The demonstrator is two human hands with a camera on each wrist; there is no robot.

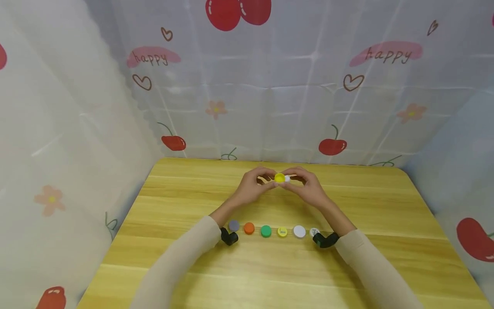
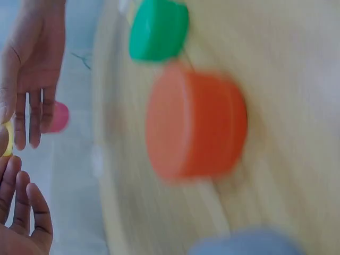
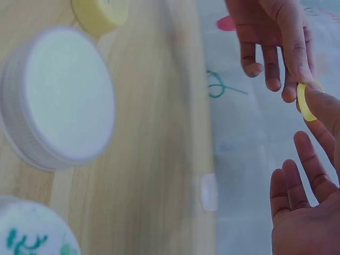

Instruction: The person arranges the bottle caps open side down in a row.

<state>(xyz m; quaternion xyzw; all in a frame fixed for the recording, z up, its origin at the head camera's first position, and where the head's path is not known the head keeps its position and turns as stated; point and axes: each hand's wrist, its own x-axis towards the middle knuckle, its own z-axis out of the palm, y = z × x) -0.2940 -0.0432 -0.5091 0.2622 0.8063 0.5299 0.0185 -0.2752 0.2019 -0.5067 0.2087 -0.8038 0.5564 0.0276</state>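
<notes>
Held up above the far part of the table, a yellow bottle cap (image 1: 279, 177) turns its hollow side toward the head camera. My left hand (image 1: 248, 187) pinches its left side between thumb and fingers. From the other side my right hand (image 1: 308, 187) pinches it too, with thumb and fingertips. In the right wrist view the yellow cap (image 3: 305, 102) appears edge-on between the thumbs, and the other fingers are spread loosely. A small white piece (image 1: 287, 178) shows right beside the cap in the head view; what it is I cannot tell.
Nearer me a row of caps crosses the wooden table (image 1: 247, 274): grey-purple (image 1: 233, 225), orange (image 1: 248, 228), green (image 1: 266, 231), yellow (image 1: 282, 232), white (image 1: 299, 231) and printed white (image 1: 314, 232). Black wrist cameras (image 1: 326, 240) hang near both row ends. A patterned curtain (image 1: 262, 86) stands behind.
</notes>
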